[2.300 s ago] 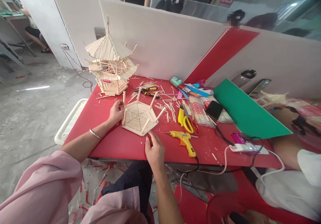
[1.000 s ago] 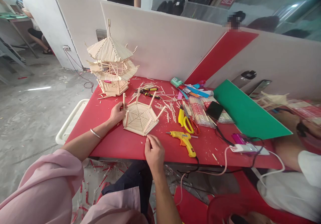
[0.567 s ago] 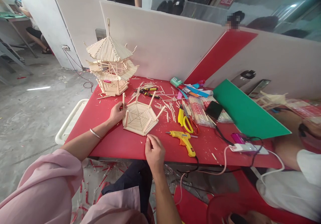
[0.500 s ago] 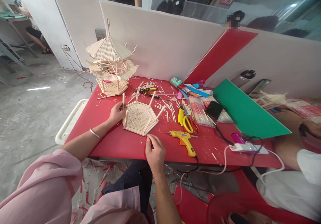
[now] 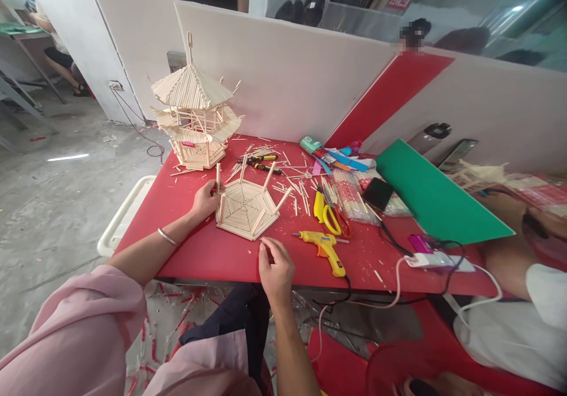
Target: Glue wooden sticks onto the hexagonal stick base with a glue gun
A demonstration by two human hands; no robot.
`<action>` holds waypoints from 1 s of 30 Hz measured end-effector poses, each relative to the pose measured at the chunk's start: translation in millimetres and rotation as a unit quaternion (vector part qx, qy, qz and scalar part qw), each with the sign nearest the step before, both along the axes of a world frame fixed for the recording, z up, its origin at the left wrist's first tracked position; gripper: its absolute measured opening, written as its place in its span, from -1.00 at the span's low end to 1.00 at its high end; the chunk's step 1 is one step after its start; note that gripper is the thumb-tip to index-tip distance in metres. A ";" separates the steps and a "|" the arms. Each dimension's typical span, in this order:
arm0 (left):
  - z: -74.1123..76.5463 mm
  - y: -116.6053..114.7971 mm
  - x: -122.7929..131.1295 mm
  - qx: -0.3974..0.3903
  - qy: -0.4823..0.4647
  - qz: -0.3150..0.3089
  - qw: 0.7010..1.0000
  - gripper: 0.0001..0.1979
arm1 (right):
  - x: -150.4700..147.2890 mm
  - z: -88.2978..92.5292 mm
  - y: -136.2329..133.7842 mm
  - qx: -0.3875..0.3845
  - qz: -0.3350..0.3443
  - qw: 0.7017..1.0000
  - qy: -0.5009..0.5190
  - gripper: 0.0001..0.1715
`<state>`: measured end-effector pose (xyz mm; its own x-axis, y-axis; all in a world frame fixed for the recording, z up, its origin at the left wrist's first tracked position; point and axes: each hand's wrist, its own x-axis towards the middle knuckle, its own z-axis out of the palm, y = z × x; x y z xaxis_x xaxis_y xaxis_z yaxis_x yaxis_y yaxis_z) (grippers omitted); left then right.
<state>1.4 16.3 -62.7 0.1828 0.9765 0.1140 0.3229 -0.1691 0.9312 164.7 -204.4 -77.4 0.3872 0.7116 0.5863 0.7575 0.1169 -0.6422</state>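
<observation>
A flat hexagonal base (image 5: 244, 204) of pale wooden sticks lies on the red table, with several short posts standing around its rim. My left hand (image 5: 205, 201) is at its left corner, fingers closed on an upright wooden post (image 5: 218, 177). Just off the front corner is my right hand (image 5: 277, 269), its fingers curled in with the thumb close to them; anything between the fingertips is hidden. To its right a yellow glue gun (image 5: 325, 247) lies on its side, nozzle pointing left.
A finished-looking stick pagoda (image 5: 195, 112) stands at the back left. Loose sticks, black-and-yellow pliers (image 5: 261, 162), yellow-handled scissors (image 5: 331, 218) and bagged sticks (image 5: 349, 195) lie across the table. A green board (image 5: 438, 195) leans at right, behind a power strip (image 5: 438, 261). Another person sits at the right.
My right hand has shifted slightly right, away from the base's front corner. My left hand stays at the post, and the base looks nearly unmoved.
</observation>
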 end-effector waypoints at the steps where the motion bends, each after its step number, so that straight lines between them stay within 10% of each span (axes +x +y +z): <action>1: -0.2 0.3 -0.1 -0.003 -0.007 -0.003 1.000 -0.58 | 0.1 -0.1 0.0 0.000 0.001 1.000 -0.001 -0.74; 30: 18.6 -6.9 3.6 -0.063 -0.118 0.000 0.991 -0.63 | -1.2 0.0 -0.1 -0.002 0.000 1.000 -0.002 -0.72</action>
